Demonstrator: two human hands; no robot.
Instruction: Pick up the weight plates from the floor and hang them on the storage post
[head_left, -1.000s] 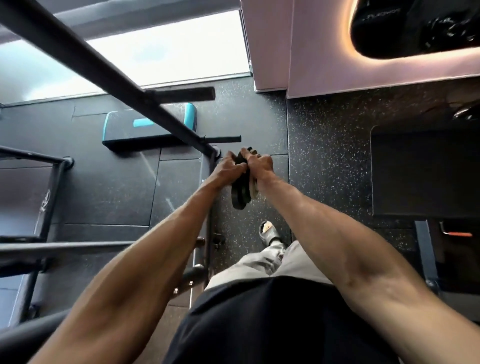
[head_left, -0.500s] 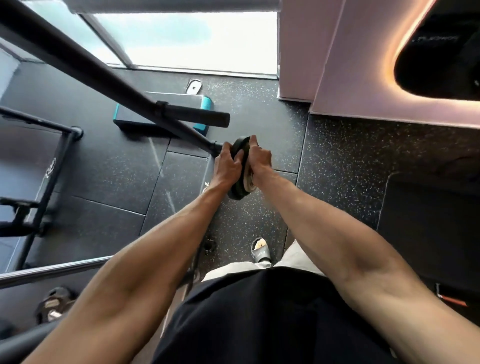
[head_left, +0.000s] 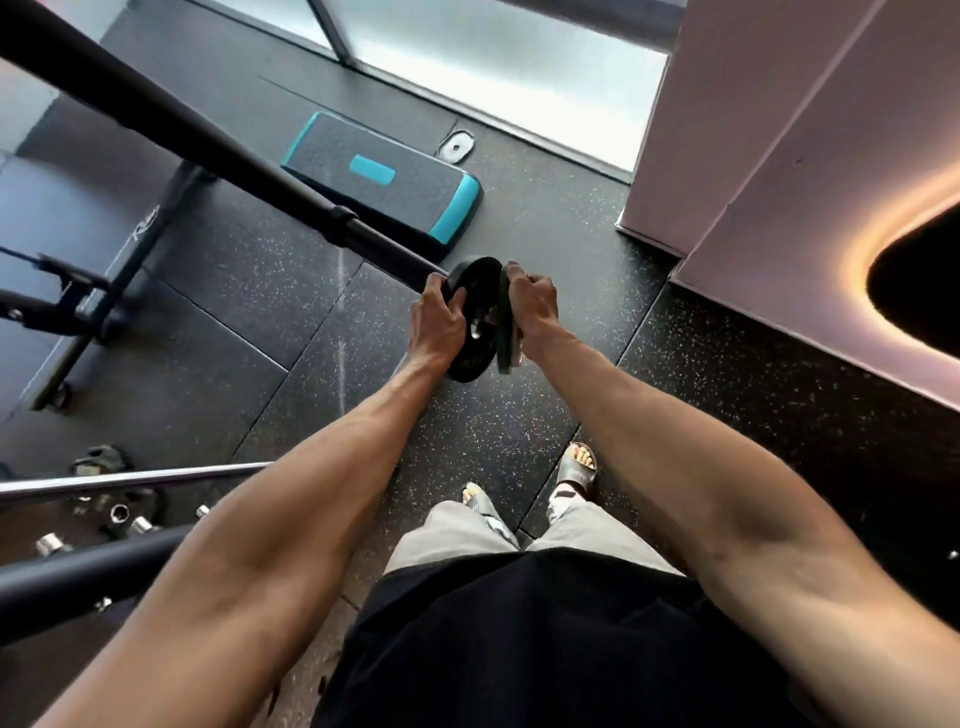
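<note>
Plates (head_left: 475, 317) stand on edge; left hand (head_left: 436, 325), right hand (head_left: 535, 306) grip them.

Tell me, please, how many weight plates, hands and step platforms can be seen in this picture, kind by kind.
Weight plates held between the hands: 2, the left plate and the right plate
Hands: 2, the left hand and the right hand
Step platform, black and teal: 1
Total: 5

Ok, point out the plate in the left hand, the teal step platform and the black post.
Left-hand weight plate (head_left: 470, 317): head view, on its flat black face near the centre hole.
Step platform (head_left: 387, 179): head view, on its dark textured top.
Black post (head_left: 208, 140): head view, midway along the slanted tube.
</note>
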